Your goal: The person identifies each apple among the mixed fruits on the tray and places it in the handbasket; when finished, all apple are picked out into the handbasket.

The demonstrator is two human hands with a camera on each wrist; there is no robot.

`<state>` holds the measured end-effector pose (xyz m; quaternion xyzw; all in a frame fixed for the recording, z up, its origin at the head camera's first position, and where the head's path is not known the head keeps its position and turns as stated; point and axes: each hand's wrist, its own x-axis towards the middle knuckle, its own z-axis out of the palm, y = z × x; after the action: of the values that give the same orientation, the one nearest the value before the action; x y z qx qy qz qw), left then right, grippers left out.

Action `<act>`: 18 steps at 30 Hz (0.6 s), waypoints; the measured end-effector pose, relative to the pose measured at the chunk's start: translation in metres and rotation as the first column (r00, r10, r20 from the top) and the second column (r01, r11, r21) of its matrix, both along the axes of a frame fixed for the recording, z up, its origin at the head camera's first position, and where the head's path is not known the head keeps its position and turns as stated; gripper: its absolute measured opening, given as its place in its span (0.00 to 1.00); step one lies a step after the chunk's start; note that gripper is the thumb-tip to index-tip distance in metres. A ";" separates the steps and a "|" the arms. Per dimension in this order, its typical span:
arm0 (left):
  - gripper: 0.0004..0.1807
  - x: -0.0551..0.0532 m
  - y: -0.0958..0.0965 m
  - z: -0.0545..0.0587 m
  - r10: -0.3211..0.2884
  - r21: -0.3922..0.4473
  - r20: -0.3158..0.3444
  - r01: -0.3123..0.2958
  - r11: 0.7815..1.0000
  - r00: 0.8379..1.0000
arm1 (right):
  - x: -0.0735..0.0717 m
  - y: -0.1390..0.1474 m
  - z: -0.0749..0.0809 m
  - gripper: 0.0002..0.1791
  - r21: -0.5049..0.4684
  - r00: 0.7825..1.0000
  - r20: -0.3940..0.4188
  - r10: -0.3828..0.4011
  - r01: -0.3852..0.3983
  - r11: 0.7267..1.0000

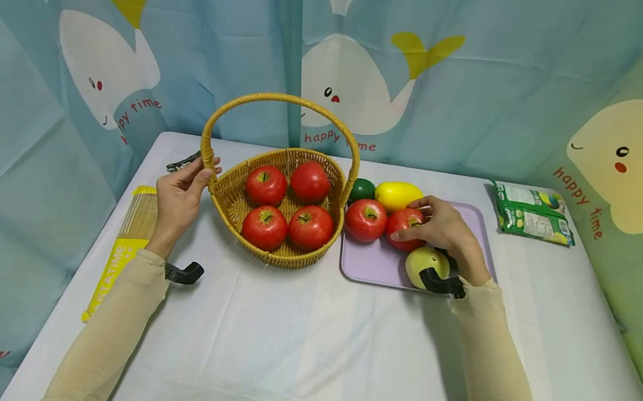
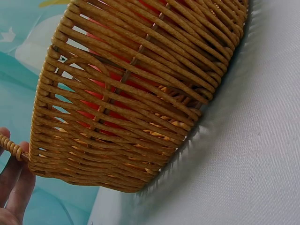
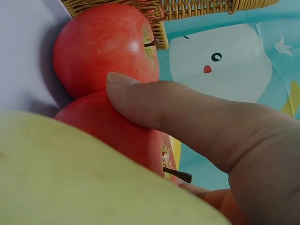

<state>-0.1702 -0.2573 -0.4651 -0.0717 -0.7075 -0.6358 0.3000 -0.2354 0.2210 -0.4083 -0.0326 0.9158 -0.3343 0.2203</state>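
A wicker basket (image 1: 293, 262) with a tall arched handle stands on the table, several red apples (image 1: 266, 185) inside it. My left hand (image 1: 179, 201) pinches the foot of its handle on the left side; in the left wrist view the fingers (image 2: 21, 192) show beside the handle's wrapped end. Over the lilac tray (image 1: 374, 264), my right hand (image 1: 445, 229) grips a red apple (image 1: 403, 225), thumb on its near side. Another red apple (image 1: 365, 219) sits to its left. A pale green round fruit (image 1: 425, 266) lies in front, large in the right wrist view.
Behind the apples on the tray are a yellow fruit (image 1: 398, 196) and a dark green one (image 1: 363, 191). At the left edge lies a yellow pasta pack (image 1: 123, 254), with a dark patterned item (image 1: 182, 162) behind. A green snack bag (image 1: 533, 213) lies back right.
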 end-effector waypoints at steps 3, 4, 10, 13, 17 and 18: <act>0.18 0.000 0.000 0.001 0.000 0.000 0.001 0.000 1.000 1.000 | -0.001 0.002 0.001 0.53 0.005 1.000 0.005 -0.011 0.011 1.000; 0.18 0.000 0.000 0.001 -0.001 0.001 0.002 0.001 1.000 1.000 | -0.002 0.004 0.002 0.53 0.005 1.000 0.006 -0.016 0.016 1.000; 0.18 0.001 0.001 0.003 -0.001 0.001 0.009 0.001 1.000 1.000 | -0.003 0.008 0.006 0.50 -0.048 0.999 -0.019 -0.047 0.046 0.998; 0.19 0.000 0.001 0.003 -0.003 0.012 0.013 0.003 1.000 1.000 | -0.004 0.009 0.009 0.48 -0.070 0.997 -0.054 -0.062 0.058 0.996; 0.19 0.000 0.001 0.002 -0.003 0.015 0.015 0.003 1.000 1.000 | -0.003 0.010 0.011 0.45 -0.142 0.991 -0.098 -0.095 0.081 0.987; 0.19 0.000 0.001 0.002 -0.003 0.013 0.015 0.003 1.000 1.000 | -0.003 0.010 0.012 0.44 -0.176 0.989 -0.106 -0.103 0.083 0.981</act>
<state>-0.1697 -0.2566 -0.4632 -0.0661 -0.7056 -0.6413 0.2941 -0.2383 0.2307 -0.3968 -0.0276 0.8953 -0.4193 0.1477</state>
